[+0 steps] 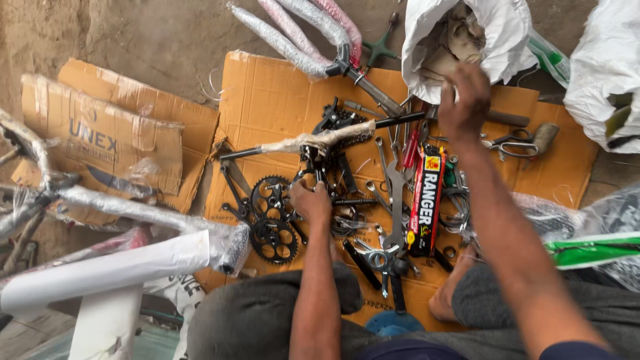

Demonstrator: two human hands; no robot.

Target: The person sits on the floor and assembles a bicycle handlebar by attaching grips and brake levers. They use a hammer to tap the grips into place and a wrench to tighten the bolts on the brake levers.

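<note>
Here I sit on a flat sheet of brown cardboard (267, 100) that lies on the ground, with many bicycle parts spread on it. My left hand (311, 200) rests on the pile of black metal parts in the middle. Its fingers are curled down around a black part, but I cannot tell exactly which piece it grips. Just beside this hand, on its left, lie two black toothed chainrings with crank arms (272, 220), one above the other and touching.

My right hand (465, 100) is stretched forward to the mouth of a white plastic sack (427, 33) at the far edge of the cardboard. The hand is blurred, the fingers bent loosely, and I cannot tell if it holds something.

Between my two hands lie several silver spanners (395, 193) and one long red and black printed package (425, 200). Near the right hand lies one pair of scissors (510, 143). One bar wrapped in beige paper (320, 141) lies across the black parts. At far left lies one white bicycle frame wrapped in plastic (113, 267).
</note>
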